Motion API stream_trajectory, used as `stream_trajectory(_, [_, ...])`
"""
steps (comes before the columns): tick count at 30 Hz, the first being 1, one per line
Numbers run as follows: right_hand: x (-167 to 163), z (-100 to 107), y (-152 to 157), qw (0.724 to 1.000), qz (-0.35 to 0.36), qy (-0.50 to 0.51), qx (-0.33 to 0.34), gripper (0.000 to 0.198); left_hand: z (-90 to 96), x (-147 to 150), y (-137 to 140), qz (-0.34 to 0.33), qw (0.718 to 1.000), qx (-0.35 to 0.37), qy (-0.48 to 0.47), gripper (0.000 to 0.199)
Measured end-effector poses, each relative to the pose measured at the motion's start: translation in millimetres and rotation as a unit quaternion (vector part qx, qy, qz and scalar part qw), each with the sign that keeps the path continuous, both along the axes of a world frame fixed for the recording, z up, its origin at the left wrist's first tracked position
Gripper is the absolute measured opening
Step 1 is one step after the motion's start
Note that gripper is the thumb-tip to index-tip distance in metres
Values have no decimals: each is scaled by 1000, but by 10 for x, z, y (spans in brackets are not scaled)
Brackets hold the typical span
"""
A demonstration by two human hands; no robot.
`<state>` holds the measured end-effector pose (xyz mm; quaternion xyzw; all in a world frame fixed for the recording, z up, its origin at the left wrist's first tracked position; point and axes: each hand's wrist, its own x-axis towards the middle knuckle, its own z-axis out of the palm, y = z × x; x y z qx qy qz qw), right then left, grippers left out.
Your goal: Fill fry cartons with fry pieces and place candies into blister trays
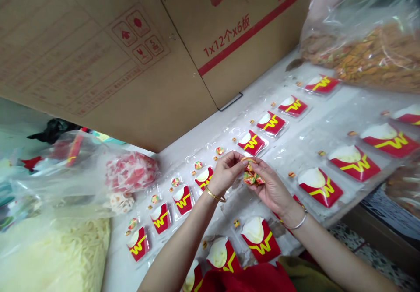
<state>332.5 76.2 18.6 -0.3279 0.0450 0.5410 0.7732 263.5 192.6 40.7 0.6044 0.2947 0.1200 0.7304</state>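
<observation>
My left hand (227, 172), with a gold bangle at its wrist, pinches the edge of a small round toy pizza (248, 160). Cupped in my right hand (271, 186) are several more of these toy pizzas (250, 178), coloured red, green and yellow. Both hands meet above clear plastic blister trays (272, 152). Tray pockets hold red toy fries boxes (183, 199) with a yellow zigzag mark, and tiny toy burgers (291, 174) sit beside them. In the far left row, a toy pizza (175, 182) lies beside each box; along the far right row, none shows.
A large cardboard carton (183, 55) stands along the table's back. At left lie a bag of pale yellow strips (65, 252) and a bag of pink and white pieces (131, 169). A bag of orange-brown pieces (377, 60) rests at the back right. Another box (390, 213) stands below the table edge.
</observation>
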Motion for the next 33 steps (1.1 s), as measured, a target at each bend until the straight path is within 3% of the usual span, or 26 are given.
stream_trajectory(4, [106, 24, -34, 1000, -14, -23, -1, 29, -25, 100, -16, -2, 995, -103, 11, 30])
stream_trajectory(6, [162, 25, -53, 999, -18, -26, -3, 30, -58, 153, 43, 10, 993, -115, 24, 31])
stream_trajectory(8, [211, 16, -75, 999, -23, -23, -14, 29, -114, 234, 172, 45, 998, -35, 32, 30])
stream_trajectory(10, [246, 0, -100, 999, -27, -19, -25, 28, -185, 343, 354, 75, 990, 116, 38, 25])
stream_trajectory(13, [269, -21, -132, 999, -25, -14, -36, 27, -290, 520, 626, 52, 929, 362, 55, 15])
stream_trajectory(15, [275, -25, -148, 999, -27, -13, -39, 28, -345, 609, 747, -1, 875, 477, 83, 17])
stream_trajectory(20, [306, -40, -168, 998, -31, -19, -42, 28, -409, 670, 843, -138, 759, 607, 190, 23])
stream_trajectory(23, [338, -65, -158, 998, -27, -20, -53, 30, -363, 641, 837, -165, 732, 622, 225, 27])
stream_trajectory(24, [349, -71, -152, 998, -24, -21, -55, 30, -324, 630, 820, -160, 737, 615, 231, 29])
stream_trajectory(26, [371, -75, -136, 998, -17, -22, -54, 30, -208, 607, 742, -151, 774, 576, 213, 30])
stream_trajectory(29, [404, -70, -109, 999, -12, -21, -41, 28, 9, 583, 518, -214, 861, 449, 108, 28])
stream_trajectory(31, [427, -73, -90, 999, -18, -16, -27, 27, 111, 589, 349, -260, 896, 357, 49, 25])
stream_trajectory(33, [455, -83, -79, 999, -28, 0, -21, 27, 131, 634, 240, -244, 928, 279, 27, 23])
